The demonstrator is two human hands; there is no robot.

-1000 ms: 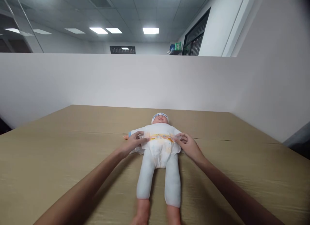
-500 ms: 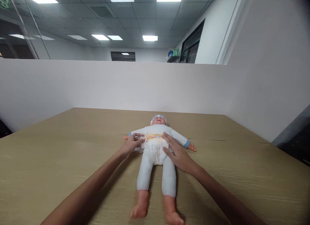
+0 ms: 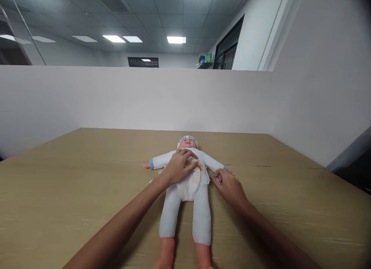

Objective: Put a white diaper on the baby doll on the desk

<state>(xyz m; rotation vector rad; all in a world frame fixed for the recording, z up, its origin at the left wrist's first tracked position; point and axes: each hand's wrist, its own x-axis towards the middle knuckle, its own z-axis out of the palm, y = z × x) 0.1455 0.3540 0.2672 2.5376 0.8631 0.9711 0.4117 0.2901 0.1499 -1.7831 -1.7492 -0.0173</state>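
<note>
A baby doll in a white suit and a white headband lies on its back on the tan table, head away from me. A white diaper with an orange-yellow print wraps its waist. My left hand lies over the doll's belly and the diaper's front, fingers spread and slightly curled. My right hand is at the doll's left hip, its fingers pinched on the diaper's side tab near the doll's forearm.
White partition walls close off the table's far and right sides. The doll's left arm and right arm stretch out sideways. Its bare feet reach the picture's bottom edge.
My left hand moved from the doll's right hip onto its belly. My right hand slid off the diaper's front out to the doll's left hip and pinched the side there.
</note>
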